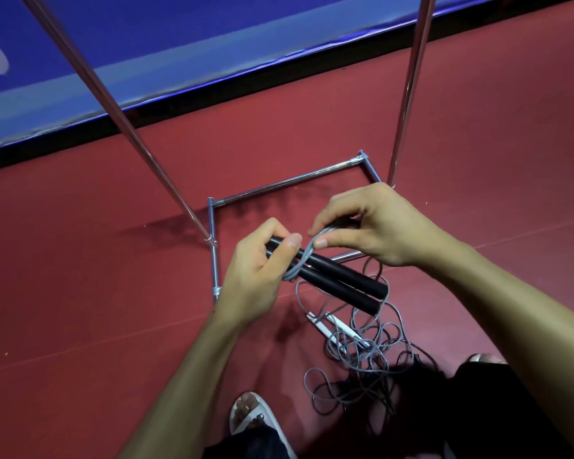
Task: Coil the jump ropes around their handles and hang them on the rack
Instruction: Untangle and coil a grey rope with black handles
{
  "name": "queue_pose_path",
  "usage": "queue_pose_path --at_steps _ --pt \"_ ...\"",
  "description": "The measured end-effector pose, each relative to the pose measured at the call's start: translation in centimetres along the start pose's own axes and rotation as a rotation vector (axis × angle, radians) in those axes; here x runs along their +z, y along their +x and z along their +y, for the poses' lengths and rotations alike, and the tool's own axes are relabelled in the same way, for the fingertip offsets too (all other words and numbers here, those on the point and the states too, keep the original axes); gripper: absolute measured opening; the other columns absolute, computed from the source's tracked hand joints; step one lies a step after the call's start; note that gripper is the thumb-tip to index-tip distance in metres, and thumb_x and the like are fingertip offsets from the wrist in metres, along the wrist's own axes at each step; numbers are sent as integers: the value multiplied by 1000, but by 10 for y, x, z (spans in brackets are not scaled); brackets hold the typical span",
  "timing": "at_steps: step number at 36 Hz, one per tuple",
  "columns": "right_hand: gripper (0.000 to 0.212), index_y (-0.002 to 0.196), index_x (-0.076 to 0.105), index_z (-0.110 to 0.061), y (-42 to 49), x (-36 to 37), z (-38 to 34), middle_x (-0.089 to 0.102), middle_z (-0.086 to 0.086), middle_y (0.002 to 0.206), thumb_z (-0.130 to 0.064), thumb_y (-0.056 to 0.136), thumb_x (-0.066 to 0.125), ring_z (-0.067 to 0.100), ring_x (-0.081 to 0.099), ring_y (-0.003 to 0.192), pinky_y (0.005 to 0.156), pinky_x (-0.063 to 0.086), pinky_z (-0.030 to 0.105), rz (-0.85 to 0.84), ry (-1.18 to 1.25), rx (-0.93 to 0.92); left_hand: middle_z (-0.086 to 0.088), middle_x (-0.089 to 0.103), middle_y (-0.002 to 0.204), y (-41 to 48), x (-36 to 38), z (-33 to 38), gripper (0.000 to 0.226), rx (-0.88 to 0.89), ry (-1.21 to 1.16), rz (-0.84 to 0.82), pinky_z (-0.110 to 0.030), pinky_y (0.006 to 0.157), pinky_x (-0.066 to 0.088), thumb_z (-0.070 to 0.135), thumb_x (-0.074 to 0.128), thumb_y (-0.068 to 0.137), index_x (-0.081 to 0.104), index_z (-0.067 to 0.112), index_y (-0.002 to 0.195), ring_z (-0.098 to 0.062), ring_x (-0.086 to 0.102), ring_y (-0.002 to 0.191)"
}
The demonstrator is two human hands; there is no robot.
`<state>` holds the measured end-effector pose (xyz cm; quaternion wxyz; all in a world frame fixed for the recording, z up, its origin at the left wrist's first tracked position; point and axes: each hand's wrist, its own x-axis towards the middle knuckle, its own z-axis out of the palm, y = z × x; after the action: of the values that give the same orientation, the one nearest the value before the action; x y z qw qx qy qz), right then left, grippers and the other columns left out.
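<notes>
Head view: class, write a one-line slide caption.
Left hand grips paired black handles while right hand wraps grey rope.

Dark red floor [80, 293] under a blue wall panel [179, 28] with black base strip [212, 97].

I see matt black handles [338, 279], thin grey cord [362, 352], shiny chrome metal rack [289, 183], matt red floor [113, 293].

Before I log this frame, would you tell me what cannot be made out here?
- Rack top bar: head view, cut off by the upper edge, so nothing hung can be checked.
- Rope turns on the black handles: partly hidden by the left hand and right hand.
- White handles: half buried under loose rope.
- Number of ropes in the floor tangle: strands overlap, blurred near the dark clothing.
</notes>
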<state>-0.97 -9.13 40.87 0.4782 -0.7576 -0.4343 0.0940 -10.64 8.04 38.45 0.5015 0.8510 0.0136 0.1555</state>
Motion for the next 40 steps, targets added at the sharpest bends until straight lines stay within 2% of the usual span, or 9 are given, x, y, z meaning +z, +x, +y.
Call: queue_pose_path --at_steps 7,10,15,20,23,27,32,37,40 --pt "13 81 72 -20 4 1 -6 71 4 75 -9 79 79 23 65 68 64 50 32 -38 71 56 -1 53 62 3 -1 -13 27 -164 -141 121 -33 57 49 43 54 87 50 23 69 -15 53 60" --pt "20 84 71 -26 3 -1 -7 64 -6 65 -13 75 83 10 55 56 57 41 16 -101 3 29 -21 61 74 4 2 -15 28 -199 -169 159 -30 58 52 37 55 92 53 16 74 -19 61 66" --pt "10 87 73 -19 4 0 -3 58 -11 73 -22 78 76 5 51 67 63 38 12 -146 -301 -135 13 53 58 2 5 -13 29 -194 -121 150 -13 57 45 21 53 100 50 13 71 0 50 56" --pt "19 86 74 -17 5 1 -2 57 -8 81 -34 82 66 5 54 71 66 48 29 -117 -337 -111 15 41 49 -2 2 -6 31 -143 -5 51 -15 52 31 30 54 95 46 15 69 -1 37 49" --pt "16 84 75 -16 7 -5 -3 65 -6 80 -31 84 71 3 57 70 66 43 14 -168 -222 -49 9 50 51 -4 1 -2 27 -168 -129 -40 -25 54 40 38 54 89 47 24 67 -8 45 49" --pt "15 81 74 -7 6 -11 -3 59 -11 53 -19 87 70 13 44 47 46 38 20 -231 44 148 2 52 50 -7 1 2 25 -144 -233 -112 -26 49 38 35 56 87 47 21 69 -16 48 46" --pt "10 77 70 -12 2 5 5 48 -2 50 -13 86 67 13 33 42 41 24 21 -218 432 253 -5 46 51 -14 5 8 24 -172 -447 -136 -24 45 36 27 57 89 48 19 67 -18 42 44" --pt "19 77 64 -24 -3 30 22 48 -2 51 -35 75 79 8 34 41 42 24 14 -168 812 332 -2 39 50 -10 13 14 22 -296 -669 7 -20 38 33 20 50 86 41 6 71 -11 34 40" --pt "37 73 66 -24 -3 43 28 58 17 70 -56 65 82 28 47 69 63 37 34 -129 810 337 -7 40 54 -8 14 13 23 -307 -707 71 -19 38 32 22 51 86 42 8 70 -11 34 41"
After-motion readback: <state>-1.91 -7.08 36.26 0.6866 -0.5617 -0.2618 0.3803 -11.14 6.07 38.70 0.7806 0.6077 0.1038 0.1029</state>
